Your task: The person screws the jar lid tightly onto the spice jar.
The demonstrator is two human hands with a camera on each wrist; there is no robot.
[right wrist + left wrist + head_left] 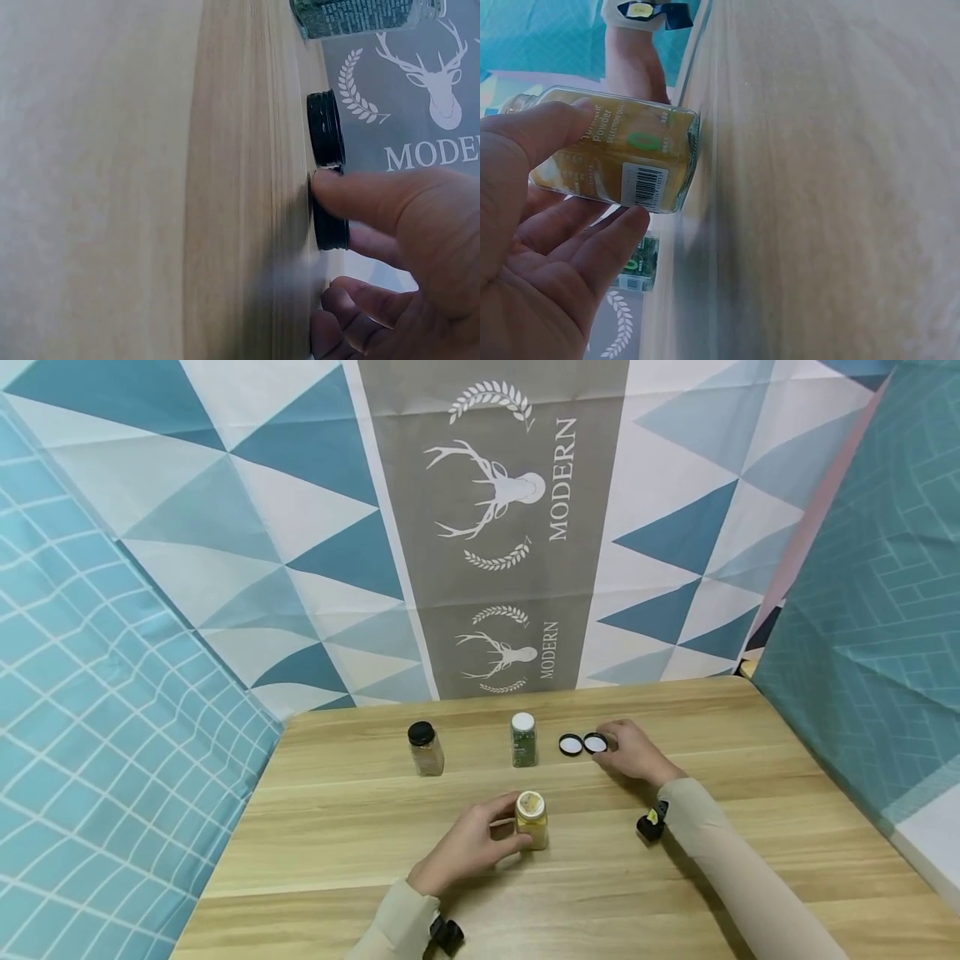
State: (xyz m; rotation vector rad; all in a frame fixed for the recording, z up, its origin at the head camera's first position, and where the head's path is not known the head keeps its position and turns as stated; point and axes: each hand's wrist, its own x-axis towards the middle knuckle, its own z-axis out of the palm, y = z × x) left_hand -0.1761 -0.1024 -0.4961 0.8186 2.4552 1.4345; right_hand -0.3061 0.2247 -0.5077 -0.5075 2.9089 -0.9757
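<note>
At the far left of the wooden desk (322, 852), a clear jar of brownish contents with a round black cap (427, 755) stands upright, well apart from both my hands.

Next comes my left grip (474, 837), nearest to my body. It is closed about as far as the jar's width allows, thumb on one side and fingers on the other, holding a clear, square-sided, glass-looking jar of yellow powder (536, 837). That jar is close to upright, its pale round top uncapped and facing up; I can't tell whether its base touches the desk. My left wrist view shows a barcode and the word "Powder" on its side.

Almost straight beyond it stands a clear, square-sided jar of green flakes with a white top (524, 746), upright and held by neither hand.

To the right of that, two shallow black lids lie flat with their white insides up: the left black lid (571, 745), then, touching or just beside it, the right black lid (596, 743). My right grip (633, 754) is nearly closed, thumb and forefinger at opposite sides of the right black lid's rim.

I judge this relation the key one: the right black lid sits beyond and rightward of the yellow jar, nearer my right arm, white side up, while the jar's long axis runs roughly vertical.
</note>
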